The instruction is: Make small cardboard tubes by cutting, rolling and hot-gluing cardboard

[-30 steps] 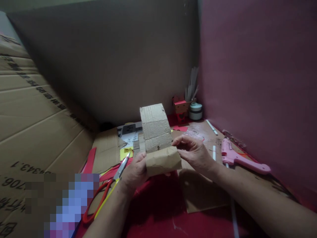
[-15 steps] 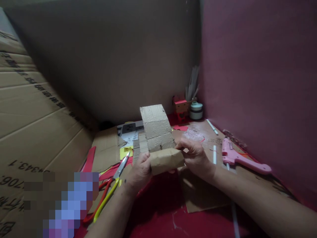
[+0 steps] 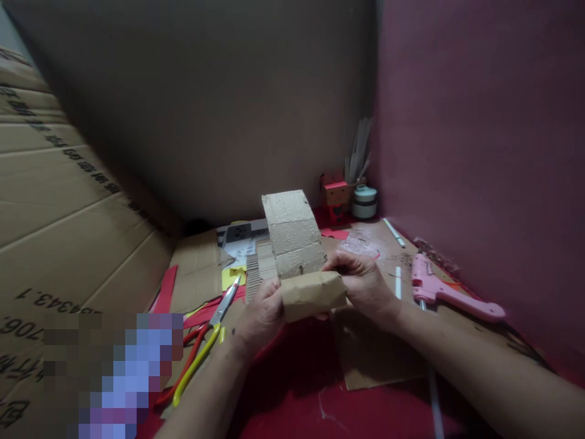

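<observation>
Between my two hands is a strip of cardboard (image 3: 296, 235), creased into several panels. Its far end stands up and leans away, while the near panel is a smooth brown fold turned toward me. My left hand (image 3: 262, 314) grips the left edge of that fold, thumb on top. At the right edge, my right hand (image 3: 365, 283) pinches the strip near a crease, with fingertips partly hidden behind it. Scissors (image 3: 219, 311) with red and yellow handles lie beside my left forearm.
A pink glue gun (image 3: 448, 292) rests on the right, near white glue sticks (image 3: 398, 283). At the back stand a small red-and-brown box figure (image 3: 337, 198) and a pale green jar (image 3: 364, 202). A large cardboard box (image 3: 68, 201) walls the left side. A flat cardboard piece (image 3: 370, 360) lies below my right wrist.
Both hands and the cardboard strip appear slightly farther right, and the view has shifted a little. The hold on the strip stays the same.
</observation>
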A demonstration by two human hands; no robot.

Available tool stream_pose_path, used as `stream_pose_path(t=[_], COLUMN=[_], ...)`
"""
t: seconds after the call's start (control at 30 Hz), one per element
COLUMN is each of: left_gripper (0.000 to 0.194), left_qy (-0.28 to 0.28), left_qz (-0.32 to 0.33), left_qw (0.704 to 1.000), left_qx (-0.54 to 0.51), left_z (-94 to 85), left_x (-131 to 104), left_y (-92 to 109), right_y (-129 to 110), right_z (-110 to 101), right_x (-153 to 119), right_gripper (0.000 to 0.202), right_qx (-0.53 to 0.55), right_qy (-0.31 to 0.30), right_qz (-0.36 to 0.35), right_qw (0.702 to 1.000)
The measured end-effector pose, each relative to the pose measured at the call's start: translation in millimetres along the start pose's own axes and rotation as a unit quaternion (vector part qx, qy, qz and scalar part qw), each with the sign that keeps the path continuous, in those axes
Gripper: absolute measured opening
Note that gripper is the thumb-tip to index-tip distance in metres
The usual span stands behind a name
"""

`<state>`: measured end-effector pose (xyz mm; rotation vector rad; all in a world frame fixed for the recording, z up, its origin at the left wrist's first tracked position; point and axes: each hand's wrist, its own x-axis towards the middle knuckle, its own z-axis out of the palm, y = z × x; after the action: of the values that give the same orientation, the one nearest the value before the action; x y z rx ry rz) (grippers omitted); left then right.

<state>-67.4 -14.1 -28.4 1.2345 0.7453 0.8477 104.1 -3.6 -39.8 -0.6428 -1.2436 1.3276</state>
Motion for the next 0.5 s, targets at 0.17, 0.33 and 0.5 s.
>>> stream_pose_path(t=[0.17, 0.33, 0.5], left_gripper=[0.025, 0.019, 0.017], left_qy=[-0.010, -0.019, 0.010], left_qz=[0.004, 0.024, 0.049], left_qw=[1.000, 0.999, 0.998], left_qx=[0.012, 0.028, 0.039], left_z=[5.2, 4.3, -2.3], left_x=[0.6, 1.6, 0.6], left_y=[5.5, 4.0, -1.8], right_y=[-3.9, -3.6, -5.3], right_z=[-2.5, -5.5, 0.9], right_x=[5.1, 6.0, 1.0], right_gripper=[0.009, 0.009, 0.012], right_qx=[-0.020, -0.056, -0.105], right_qy=[0.041, 0.034, 0.026], right_qz=[0.029, 0.000, -0.094], right_qw=[0.999, 0.998, 0.990])
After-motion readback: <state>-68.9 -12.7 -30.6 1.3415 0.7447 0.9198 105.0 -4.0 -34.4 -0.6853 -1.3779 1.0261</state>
